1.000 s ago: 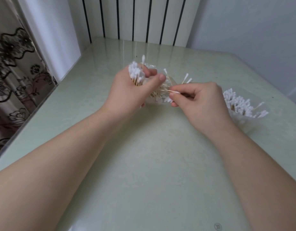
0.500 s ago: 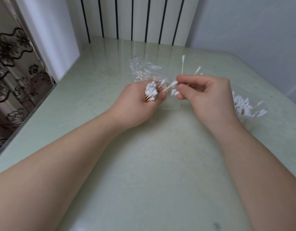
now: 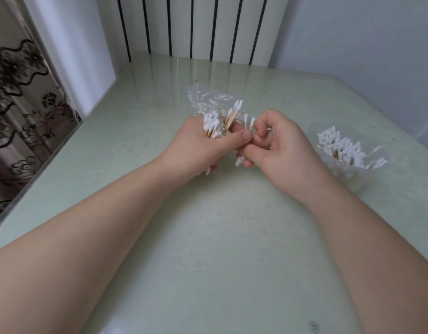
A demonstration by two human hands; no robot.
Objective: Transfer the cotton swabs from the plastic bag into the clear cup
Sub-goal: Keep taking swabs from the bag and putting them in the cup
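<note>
Swabs (image 3: 211, 124) in left hand (image 3: 196, 147), perhaps right (image 3: 280, 147)

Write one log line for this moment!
left hand grips swab bundle; right hand pinches few swabs; clear cup holds cotton swabs; plastic bag behind hands

- Soft, even daylight, fairly bright overall
- Pale streaked reflections of the striped wall (image 3: 203, 25) on the glossy table (image 3: 220, 237) at its far edge
- Weak, diffuse shadows beneath both forearms (image 3: 111, 225)
- Wide-angle bowing of straight lines near the edges, plainest beside the curtain (image 3: 18, 97)
- Slightly soft on the cotton swabs (image 3: 211, 122) and the clear cup (image 3: 348, 173)
</note>
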